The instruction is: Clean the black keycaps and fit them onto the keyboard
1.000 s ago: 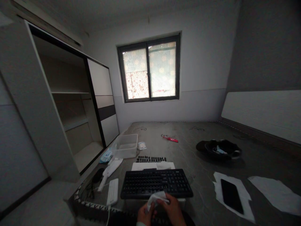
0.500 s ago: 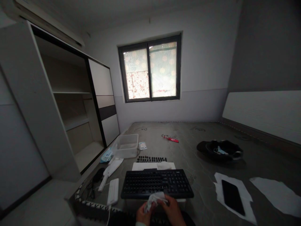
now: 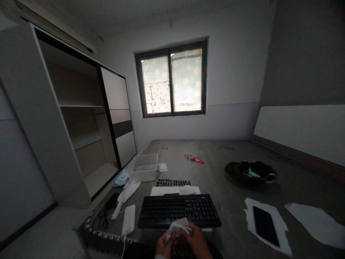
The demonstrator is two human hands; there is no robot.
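Note:
At the bottom edge of the view my left hand (image 3: 164,247) and my right hand (image 3: 198,241) both grip a crumpled white wipe (image 3: 176,226), held between them just in front of a black keyboard (image 3: 179,210). The keyboard lies on a dark mattress surface (image 3: 215,172). Beyond it sit a white sheet (image 3: 175,190) and rows of loose black keycaps (image 3: 173,182).
A clear plastic tub (image 3: 143,167), a white power strip (image 3: 129,219) and cables lie to the left. A red packet (image 3: 194,158), a black bag (image 3: 252,172) and a dark phone (image 3: 264,225) on white paper lie to the right. An open wardrobe (image 3: 81,122) stands left.
Both hands keep working the wipe in place, which has shifted slightly between the fingers. Nothing else on the surface has moved.

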